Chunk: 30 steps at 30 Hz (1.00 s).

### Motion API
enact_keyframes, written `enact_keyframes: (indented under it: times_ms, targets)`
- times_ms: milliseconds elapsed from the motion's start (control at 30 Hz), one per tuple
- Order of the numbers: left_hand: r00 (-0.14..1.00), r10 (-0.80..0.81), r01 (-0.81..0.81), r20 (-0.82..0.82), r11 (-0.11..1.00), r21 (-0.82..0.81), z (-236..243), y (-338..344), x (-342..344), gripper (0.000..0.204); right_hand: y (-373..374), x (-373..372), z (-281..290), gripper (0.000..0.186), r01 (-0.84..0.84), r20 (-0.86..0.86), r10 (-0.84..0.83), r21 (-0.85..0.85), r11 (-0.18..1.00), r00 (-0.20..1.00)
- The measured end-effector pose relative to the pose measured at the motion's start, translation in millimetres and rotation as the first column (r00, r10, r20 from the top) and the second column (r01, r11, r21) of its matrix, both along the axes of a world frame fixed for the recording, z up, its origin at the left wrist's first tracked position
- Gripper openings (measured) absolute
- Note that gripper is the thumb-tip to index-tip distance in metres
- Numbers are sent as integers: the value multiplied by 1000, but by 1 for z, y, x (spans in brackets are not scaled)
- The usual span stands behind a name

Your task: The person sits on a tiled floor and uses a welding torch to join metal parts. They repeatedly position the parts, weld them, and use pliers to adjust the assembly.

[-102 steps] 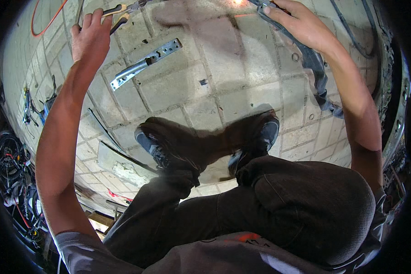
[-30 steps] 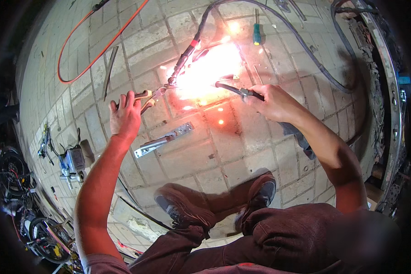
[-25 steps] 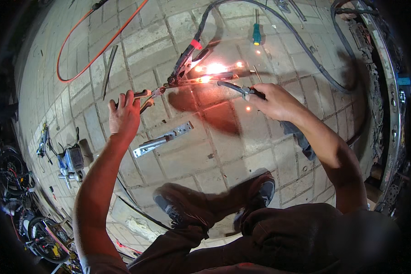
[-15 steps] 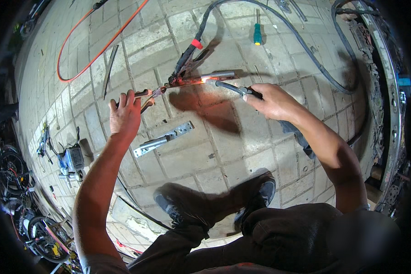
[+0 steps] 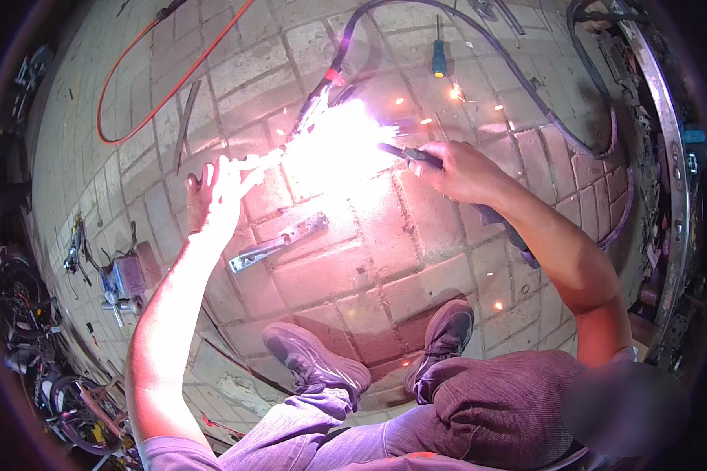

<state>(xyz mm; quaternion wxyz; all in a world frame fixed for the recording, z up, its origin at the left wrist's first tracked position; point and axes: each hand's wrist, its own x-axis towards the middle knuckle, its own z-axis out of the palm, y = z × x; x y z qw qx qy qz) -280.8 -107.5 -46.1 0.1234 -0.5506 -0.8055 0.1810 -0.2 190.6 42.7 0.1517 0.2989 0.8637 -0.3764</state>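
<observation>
My left hand, washed out by glare, is closed around the handles of pliers whose jaws reach into the light. My right hand grips a welding torch, its neck pointing left into a white arc. The glare hides the metal workpiece and the torch tip; sparks fly off to the right. A dark cable with a red band runs into the glare from above. Just below the arc lies a silver perforated metal piece on the paving.
A green screwdriver lies beyond the arc. An orange hose loops at far left, beside a thin dark strip. Tools and a small box sit at left. My shoes stand nearby; a metal frame edges the right.
The glowing spot has flared into a bright arc with sparks, whitening my left arm and hiding the workpiece. The torch has shifted slightly left. Both grips stay the same.
</observation>
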Motion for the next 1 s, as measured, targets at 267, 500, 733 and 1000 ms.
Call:
enact_keyframes:
  times_ms: [267, 500, 733, 1000]
  targets:
    - [998, -56, 57, -36, 997, 45, 9, 6, 5, 24, 1, -1, 2, 34, 28, 29, -27, -57, 998, 999]
    - [999, -16, 14, -34, 999, -52, 22, 7, 8, 18, 5, 5, 6, 37, 42, 67, -38, -60, 997, 997]
    - [999, -30, 29, -20, 999, -27, 28, 9, 11, 19, -1, -2, 5, 39, -14, 61, 13, 7, 1000, 998]
    - [754, -259, -40, -604, 899, -436, 9, 10, 5, 35, 2, -4, 6, 40, -19, 116, 14, 49, 999, 993]
